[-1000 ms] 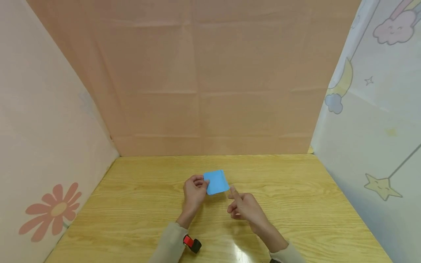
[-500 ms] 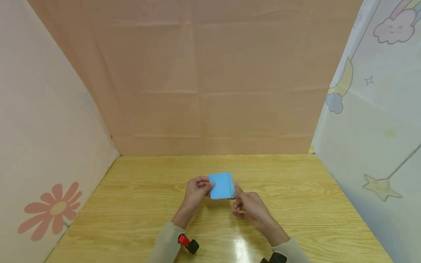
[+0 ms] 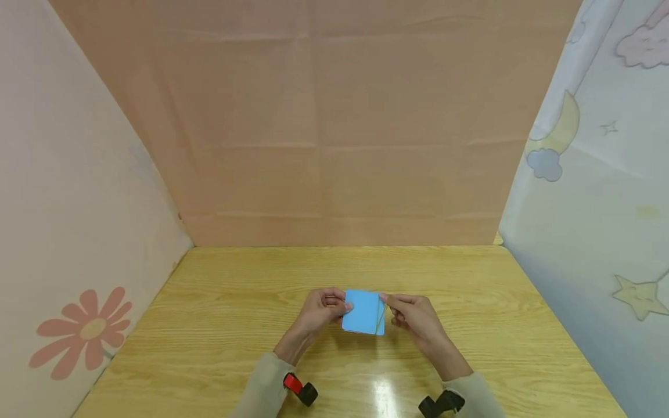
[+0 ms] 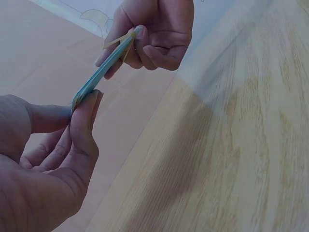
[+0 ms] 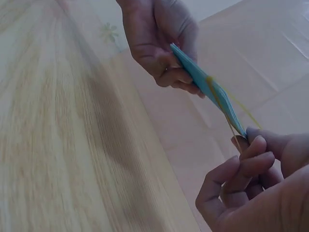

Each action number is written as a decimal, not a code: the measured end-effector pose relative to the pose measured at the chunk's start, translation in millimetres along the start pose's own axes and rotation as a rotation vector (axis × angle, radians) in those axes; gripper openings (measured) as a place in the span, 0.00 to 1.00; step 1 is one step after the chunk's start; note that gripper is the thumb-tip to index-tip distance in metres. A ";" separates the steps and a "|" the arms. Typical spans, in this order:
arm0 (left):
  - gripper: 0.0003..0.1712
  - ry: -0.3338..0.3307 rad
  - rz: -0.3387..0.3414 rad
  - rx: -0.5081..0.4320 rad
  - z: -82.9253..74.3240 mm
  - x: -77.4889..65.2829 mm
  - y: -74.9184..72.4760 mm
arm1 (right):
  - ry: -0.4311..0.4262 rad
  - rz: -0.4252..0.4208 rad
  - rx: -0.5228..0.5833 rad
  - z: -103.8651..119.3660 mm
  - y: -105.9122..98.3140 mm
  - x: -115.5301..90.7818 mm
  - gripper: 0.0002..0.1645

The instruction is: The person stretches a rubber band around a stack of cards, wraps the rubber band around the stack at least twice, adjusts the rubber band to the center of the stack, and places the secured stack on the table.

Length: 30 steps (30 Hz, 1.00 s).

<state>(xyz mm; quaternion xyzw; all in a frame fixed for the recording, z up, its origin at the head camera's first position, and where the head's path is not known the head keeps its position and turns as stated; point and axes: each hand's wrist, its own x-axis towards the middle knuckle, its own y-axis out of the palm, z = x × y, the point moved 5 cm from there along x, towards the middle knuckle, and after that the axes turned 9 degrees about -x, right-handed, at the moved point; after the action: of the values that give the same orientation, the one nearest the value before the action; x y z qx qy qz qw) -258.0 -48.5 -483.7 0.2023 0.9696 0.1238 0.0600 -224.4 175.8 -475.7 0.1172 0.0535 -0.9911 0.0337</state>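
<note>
A thin stack of square blue paper sheets (image 3: pixel 360 312) is held up over the table, its face toward the head camera. My left hand (image 3: pixel 319 310) pinches its left edge, thumb on the front and fingers behind. Around the right part of the stack runs a yellow rubber band (image 5: pixel 219 98), slanting across the face in the head view. My right hand (image 3: pixel 420 318) pinches the band at the stack's upper right corner. In the right wrist view the band stretches from the stack toward those fingertips. Seen edge-on, the stack (image 4: pixel 103 71) spans between both hands in the left wrist view.
The wooden table (image 3: pixel 235 302) lies beneath both hands. A tan sheet (image 3: pixel 251 186) stands at its back edge. White printed panels rise on the left (image 3: pixel 68 191) and right (image 3: pixel 601 220). Black straps with small devices sit at both wrists.
Both hands and the blue stack have shifted right and nearer the body. The right hand has gone from beside the lower right corner up to the upper right corner, where it pinches the rubber band.
</note>
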 end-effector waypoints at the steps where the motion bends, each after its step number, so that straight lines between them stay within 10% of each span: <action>1: 0.07 -0.009 0.005 0.001 0.6 -0.3 0.7 | -0.003 -0.009 -0.005 0.3 -1.7 0.6 0.16; 17: 0.09 -0.043 0.030 0.072 5.4 -2.9 2.3 | -0.113 0.291 -0.139 1.5 -13.7 5.1 0.12; 30: 0.12 -0.062 -0.025 0.133 7.7 -6.8 -0.9 | -0.132 0.267 -0.219 0.7 -10.5 8.0 0.22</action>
<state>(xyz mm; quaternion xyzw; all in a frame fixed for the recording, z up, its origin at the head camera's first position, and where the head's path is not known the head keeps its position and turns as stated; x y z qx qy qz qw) -250.9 -50.4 -490.9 0.1974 0.9758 0.0518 0.0778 -233.2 185.7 -475.9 0.0538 0.1427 -0.9716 0.1811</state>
